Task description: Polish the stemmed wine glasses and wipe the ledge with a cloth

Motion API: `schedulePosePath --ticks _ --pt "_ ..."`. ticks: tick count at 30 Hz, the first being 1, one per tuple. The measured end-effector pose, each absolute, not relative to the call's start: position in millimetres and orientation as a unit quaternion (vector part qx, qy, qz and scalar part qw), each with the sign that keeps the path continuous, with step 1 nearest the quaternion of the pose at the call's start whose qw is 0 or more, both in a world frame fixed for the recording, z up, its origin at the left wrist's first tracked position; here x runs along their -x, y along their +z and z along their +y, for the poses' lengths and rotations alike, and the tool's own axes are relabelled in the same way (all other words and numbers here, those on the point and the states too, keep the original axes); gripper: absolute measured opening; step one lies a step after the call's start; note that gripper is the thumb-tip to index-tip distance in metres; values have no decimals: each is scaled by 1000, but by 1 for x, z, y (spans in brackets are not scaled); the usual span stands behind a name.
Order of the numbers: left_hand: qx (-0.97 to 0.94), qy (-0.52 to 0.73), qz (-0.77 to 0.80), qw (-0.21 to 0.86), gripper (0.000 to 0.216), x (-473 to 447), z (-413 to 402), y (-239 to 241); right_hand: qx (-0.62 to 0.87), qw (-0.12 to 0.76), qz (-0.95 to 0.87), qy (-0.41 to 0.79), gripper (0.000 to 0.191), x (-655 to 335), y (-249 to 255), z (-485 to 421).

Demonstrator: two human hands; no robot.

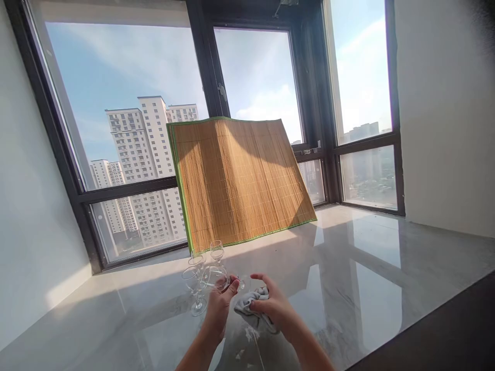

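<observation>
My left hand (221, 305) grips a clear stemmed wine glass (215, 276), which lies tilted sideways with its bowl to the left and its foot to the right. In my right hand (273, 303) is a crumpled grey-white cloth (251, 305), close to the foot of that glass but apart from it as far as I can see. Just left of my left hand a second wine glass (198, 305) stands upright on the sill. Behind it are more clear glasses, one of them a small stemmed glass (217, 251); their outlines overlap.
The glossy grey stone windowsill (162, 330) reflects the windows. A folded bamboo mat (247, 180) with green edging leans against the dark window frame (203, 56) behind the glasses. White walls (444, 129) close off both sides. The sill's front edge runs along the lower right.
</observation>
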State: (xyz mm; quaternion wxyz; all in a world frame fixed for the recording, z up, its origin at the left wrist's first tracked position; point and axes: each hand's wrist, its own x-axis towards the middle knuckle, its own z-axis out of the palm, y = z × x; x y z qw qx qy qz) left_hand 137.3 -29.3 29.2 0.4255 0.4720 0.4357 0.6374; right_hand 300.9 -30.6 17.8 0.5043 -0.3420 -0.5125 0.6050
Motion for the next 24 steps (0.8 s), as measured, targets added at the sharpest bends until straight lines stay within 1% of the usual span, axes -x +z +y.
schedulePosePath --ticks 2,5,9,12,14,16,20,22,24 --pt "-528 604 452 389 34 -137 -30 31 314 511 -493 630 72 -306 22 -33" --pt "-615 542 449 355 31 -140 -30 29 288 561 -464 623 71 -312 29 -32" --pt "-682 467 468 311 35 -146 -31 22 322 639 -450 534 68 -315 33 -25" --pt "-711 429 484 277 30 -150 -36 19 336 666 -448 492 64 -315 34 -23" --pt "-732 405 468 284 25 -153 -39 19 338 671 -444 487 62 -315 34 -24" --pt "-748 381 444 313 24 -156 -41 18 338 672 -443 489 63 -315 33 -26" --pt "-727 388 440 356 27 -157 -37 13 354 628 -435 539 68 -319 27 -24" --pt "-711 401 458 353 30 -155 -32 9 376 610 -428 550 70 -322 23 -20" --pt "-704 410 482 322 31 -150 -27 5 402 616 -426 527 70 -324 20 -15"
